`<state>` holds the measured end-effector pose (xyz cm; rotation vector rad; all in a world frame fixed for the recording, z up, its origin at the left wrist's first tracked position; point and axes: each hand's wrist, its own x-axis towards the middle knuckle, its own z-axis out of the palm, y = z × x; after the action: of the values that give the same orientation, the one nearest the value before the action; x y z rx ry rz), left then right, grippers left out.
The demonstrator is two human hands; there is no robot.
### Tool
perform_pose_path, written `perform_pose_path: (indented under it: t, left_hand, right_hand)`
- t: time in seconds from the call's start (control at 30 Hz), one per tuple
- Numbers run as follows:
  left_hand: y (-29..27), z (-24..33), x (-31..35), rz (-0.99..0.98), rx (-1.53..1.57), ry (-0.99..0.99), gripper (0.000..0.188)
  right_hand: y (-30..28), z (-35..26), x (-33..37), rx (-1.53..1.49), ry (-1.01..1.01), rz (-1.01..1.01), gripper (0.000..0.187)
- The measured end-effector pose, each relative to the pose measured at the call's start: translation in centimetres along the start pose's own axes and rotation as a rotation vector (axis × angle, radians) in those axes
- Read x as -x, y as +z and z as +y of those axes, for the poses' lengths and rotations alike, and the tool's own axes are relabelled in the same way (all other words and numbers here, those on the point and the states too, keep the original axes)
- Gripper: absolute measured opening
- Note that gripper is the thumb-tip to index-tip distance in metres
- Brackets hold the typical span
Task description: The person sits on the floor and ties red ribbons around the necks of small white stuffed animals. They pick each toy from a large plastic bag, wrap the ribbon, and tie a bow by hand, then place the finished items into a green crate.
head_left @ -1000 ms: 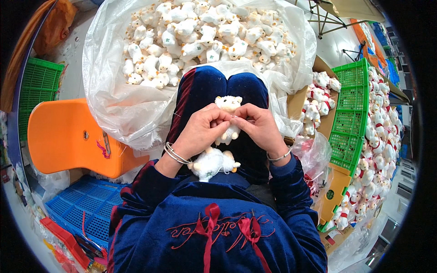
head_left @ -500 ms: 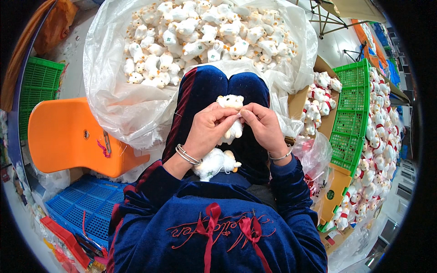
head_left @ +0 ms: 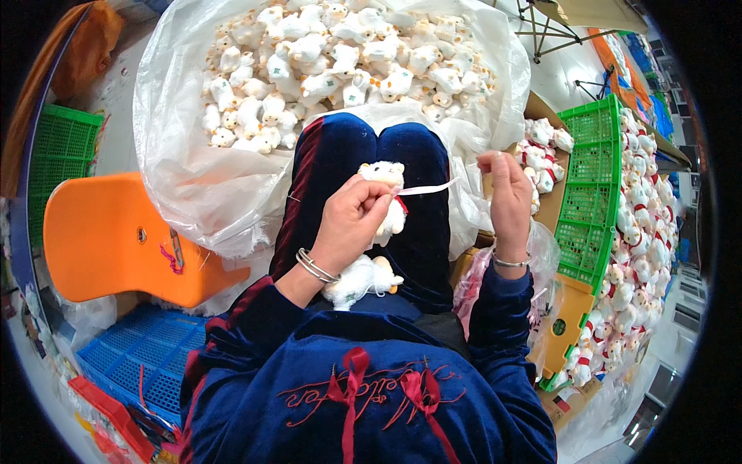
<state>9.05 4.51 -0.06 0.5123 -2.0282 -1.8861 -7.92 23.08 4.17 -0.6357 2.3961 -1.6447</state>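
Note:
A small white plush animal (head_left: 393,220) with a bit of red at its neck stands upright between my thighs. My left hand (head_left: 358,213) pinches it at the neck, together with one end of a thin white strip (head_left: 427,189). The strip stretches rightward, its far end short of my right hand (head_left: 510,197). That hand is raised over the right thigh, fingers curled together with the thumb; anything between the fingertips is too small to make out. A second white plush animal (head_left: 355,282) lies on my lap below the left wrist, a pale thread across it.
A large clear plastic bag (head_left: 174,178) full of white plush animals spreads before my knees. An orange chair (head_left: 100,232) and a blue crate (head_left: 143,352) stand left. At right are a cardboard box (head_left: 563,174) of plush toys, a green crate (head_left: 591,185) and a heap of red-scarved plush toys (head_left: 645,240).
My right hand has left the plush animal's neck and moved right and slightly up. The white strip now shows stretched out from the left fingers, which still grip the toy.

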Motion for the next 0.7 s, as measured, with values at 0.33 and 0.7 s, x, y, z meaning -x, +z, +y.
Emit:
perform_pose_path:
  t: [0.33, 0.7]
  left_hand:
    - [0.5, -0.8, 0.0, 0.022, 0.017, 0.027, 0.008]
    - [0.6, -1.2, 0.0, 0.01, 0.104, -0.032, 0.008]
  right_hand:
    - [3.1, -1.6, 2.7, -0.056, 0.518, -0.528, 0.037]
    - [6.9, 0.8, 3.9, -0.498, 0.351, -0.279, 0.01]
